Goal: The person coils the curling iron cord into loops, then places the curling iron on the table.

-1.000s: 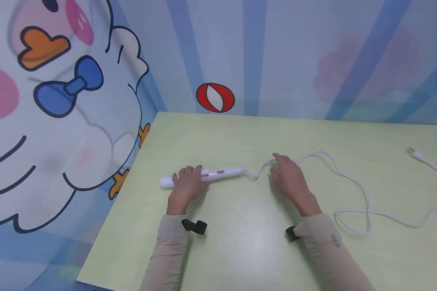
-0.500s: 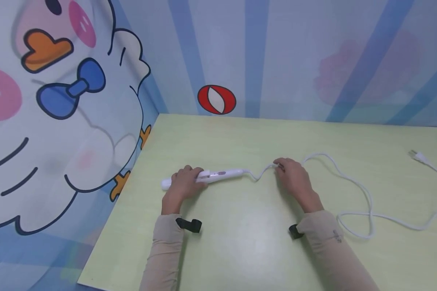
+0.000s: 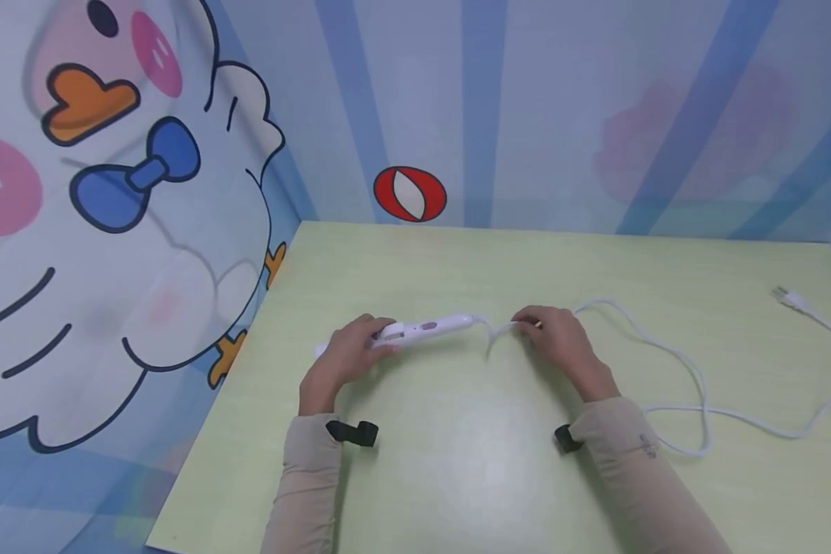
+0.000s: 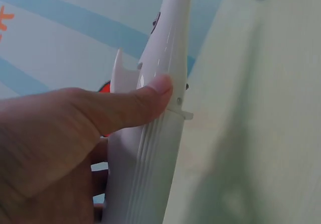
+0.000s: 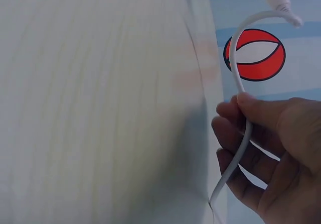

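My left hand [image 3: 346, 354] grips a white curling iron [image 3: 429, 327] around its body, the thumb along one side. In the left wrist view the ribbed casing and a small raised lever of the curling iron [image 4: 155, 153] show beside my thumb, and its shadow lies apart from it on the table. The far end is mostly hidden behind my left hand in the head view. My right hand [image 3: 557, 338] pinches the white power cord [image 5: 234, 58] between thumb and fingers, a short way from where it leaves the handle. A curved stretch of cord hangs between both hands.
The rest of the cord [image 3: 692, 369] loops across the right side of the pale green table [image 3: 457, 477]. Its two-prong plug [image 3: 792, 298] lies at the far right. A wall with cartoon pictures [image 3: 554, 115] borders the table at the back and left.
My right hand has gone from relaxed fingers over the cord to pinching it. My left hand has lifted the curling iron slightly, its cord end rising, and shifted a little left along it.
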`<state>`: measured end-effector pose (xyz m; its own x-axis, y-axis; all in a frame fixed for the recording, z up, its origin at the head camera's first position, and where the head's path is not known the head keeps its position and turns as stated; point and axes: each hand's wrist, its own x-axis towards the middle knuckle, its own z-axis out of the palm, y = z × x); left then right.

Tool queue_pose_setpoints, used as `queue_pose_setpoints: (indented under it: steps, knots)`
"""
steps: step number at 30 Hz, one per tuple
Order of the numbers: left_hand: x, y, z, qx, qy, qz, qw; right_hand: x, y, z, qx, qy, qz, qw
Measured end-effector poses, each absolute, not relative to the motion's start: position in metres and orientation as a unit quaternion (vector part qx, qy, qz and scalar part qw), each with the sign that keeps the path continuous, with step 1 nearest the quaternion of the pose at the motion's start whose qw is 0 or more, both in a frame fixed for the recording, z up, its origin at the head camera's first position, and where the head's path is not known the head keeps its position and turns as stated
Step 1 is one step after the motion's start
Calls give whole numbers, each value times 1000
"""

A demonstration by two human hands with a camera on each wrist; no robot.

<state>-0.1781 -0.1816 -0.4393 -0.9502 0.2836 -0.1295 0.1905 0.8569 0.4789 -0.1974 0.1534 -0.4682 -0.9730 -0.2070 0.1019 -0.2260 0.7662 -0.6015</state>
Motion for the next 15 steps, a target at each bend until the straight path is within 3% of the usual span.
queue_pose_setpoints:
  steps: [15]
  knots:
    - [-155, -147, -394, 208, 950, 185, 138, -201, 146, -437, 221, -921, 321, -15]
